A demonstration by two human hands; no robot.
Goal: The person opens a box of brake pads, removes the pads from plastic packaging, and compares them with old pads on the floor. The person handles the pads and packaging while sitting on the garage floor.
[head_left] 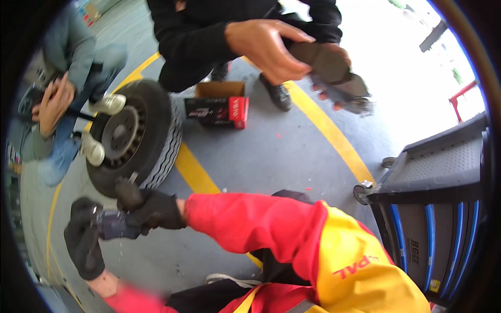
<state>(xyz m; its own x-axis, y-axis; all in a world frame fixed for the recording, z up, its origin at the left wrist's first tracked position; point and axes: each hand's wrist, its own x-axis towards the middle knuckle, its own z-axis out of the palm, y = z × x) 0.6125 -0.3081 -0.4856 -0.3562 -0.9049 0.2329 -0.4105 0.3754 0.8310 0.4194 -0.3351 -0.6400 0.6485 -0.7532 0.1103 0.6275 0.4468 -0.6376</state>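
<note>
At the lower left, my left hand [83, 241], in a black glove, is closed on the left end of a dark packet in shiny clear wrap [114, 225]. From the other side, my right hand [156, 210], gloved in black too, grips the same packet's right end. Blur and the wrap hide what is inside. Across from me, a person in black sleeves holds dark flat pads [330, 67], partly in clear plastic, between bare hands [269, 49].
A tyre on a steel wheel [122, 133] lies just beyond my hands. Next to it sits an open black and red cardboard box [219, 109]. A second person crouches at left [57, 104]. At right stands a wheeled tool cabinet [433, 208]. Yellow lines cross the grey floor.
</note>
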